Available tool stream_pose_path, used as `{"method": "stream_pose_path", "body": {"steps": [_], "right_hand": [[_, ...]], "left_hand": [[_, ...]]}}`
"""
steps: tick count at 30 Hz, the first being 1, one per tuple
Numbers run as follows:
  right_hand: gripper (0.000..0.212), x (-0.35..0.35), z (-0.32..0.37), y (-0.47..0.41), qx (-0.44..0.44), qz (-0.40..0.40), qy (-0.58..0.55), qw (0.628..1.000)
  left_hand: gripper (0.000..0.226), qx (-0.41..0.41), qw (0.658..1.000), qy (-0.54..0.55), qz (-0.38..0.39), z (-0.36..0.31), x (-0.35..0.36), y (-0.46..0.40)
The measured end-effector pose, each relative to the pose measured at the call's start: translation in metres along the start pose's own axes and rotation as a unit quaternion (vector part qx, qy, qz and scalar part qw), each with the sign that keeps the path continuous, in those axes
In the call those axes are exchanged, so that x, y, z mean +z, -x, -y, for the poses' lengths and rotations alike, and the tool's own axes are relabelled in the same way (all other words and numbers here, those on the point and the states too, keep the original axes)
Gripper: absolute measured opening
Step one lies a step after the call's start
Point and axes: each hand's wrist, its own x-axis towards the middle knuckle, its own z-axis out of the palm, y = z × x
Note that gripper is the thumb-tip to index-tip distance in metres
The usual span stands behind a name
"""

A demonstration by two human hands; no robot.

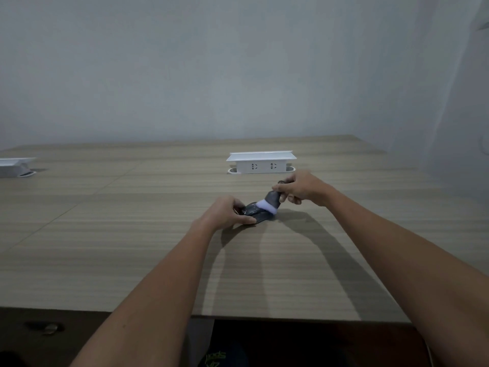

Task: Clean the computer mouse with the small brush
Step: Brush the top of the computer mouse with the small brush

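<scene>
A dark grey computer mouse (257,213) lies on the wooden table (132,234), a little right of centre. My left hand (225,211) grips its left side, fingers wrapped over the near and far edges. My right hand (300,188) holds the small brush (272,201) by its dark handle, tilted down to the left. Its white bristles rest on the mouse's right end.
A white pop-up power socket box (260,162) stands just behind my hands. A second white socket box (14,166) sits at the far left edge. A grey wall rises behind the table. The table's front edge runs near the bottom, above a dark floor.
</scene>
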Motion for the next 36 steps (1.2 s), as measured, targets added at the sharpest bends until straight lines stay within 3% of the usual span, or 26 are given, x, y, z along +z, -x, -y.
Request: {"method": "stream_pose_path", "body": {"steps": [3, 7, 10, 12, 16, 21, 25, 29, 33, 36], "right_hand": [[0.018, 0.001, 0.004, -0.004, -0.012, -0.067, 0.106, 0.992], [0.021, 0.01, 0.019, -0.003, -0.048, -0.014, 0.002, 0.999], [0.022, 0.013, 0.024, -0.008, -0.052, -0.037, 0.168, 0.984], [0.025, 0.015, 0.03, -0.01, -0.072, -0.069, 0.22, 0.97], [0.02, 0.021, 0.036, -0.006, -0.084, -0.028, 0.152, 0.984], [0.024, 0.019, 0.037, -0.013, -0.053, -0.053, 0.229, 0.971], [0.021, 0.019, 0.037, -0.008, -0.05, -0.01, 0.125, 0.991], [0.024, 0.016, 0.036, -0.011, -0.041, -0.047, 0.241, 0.969], [0.021, 0.017, 0.04, -0.007, -0.069, -0.018, 0.157, 0.985], [0.019, 0.018, 0.041, -0.009, -0.061, 0.001, 0.241, 0.969]], "left_hand": [[0.034, -0.005, 1.0, 0.023, 0.0, 0.002, 0.002, -0.001], [0.034, -0.014, 0.999, 0.036, 0.007, 0.004, 0.002, -0.001], [0.036, -0.016, 0.999, 0.045, 0.011, 0.001, 0.002, -0.001], [0.036, -0.019, 0.998, 0.052, 0.012, 0.001, 0.002, 0.0], [0.033, -0.024, 0.997, 0.068, 0.01, 0.004, 0.003, 0.0], [0.035, -0.024, 0.997, 0.067, 0.01, 0.002, 0.003, 0.0], [0.035, -0.034, 0.996, 0.076, 0.011, 0.004, 0.003, -0.001], [0.035, -0.034, 0.997, 0.07, 0.01, 0.003, 0.003, -0.001], [0.033, -0.029, 0.997, 0.074, 0.008, 0.005, 0.003, -0.001], [0.032, -0.028, 0.997, 0.078, 0.004, 0.005, 0.004, -0.001]]}}
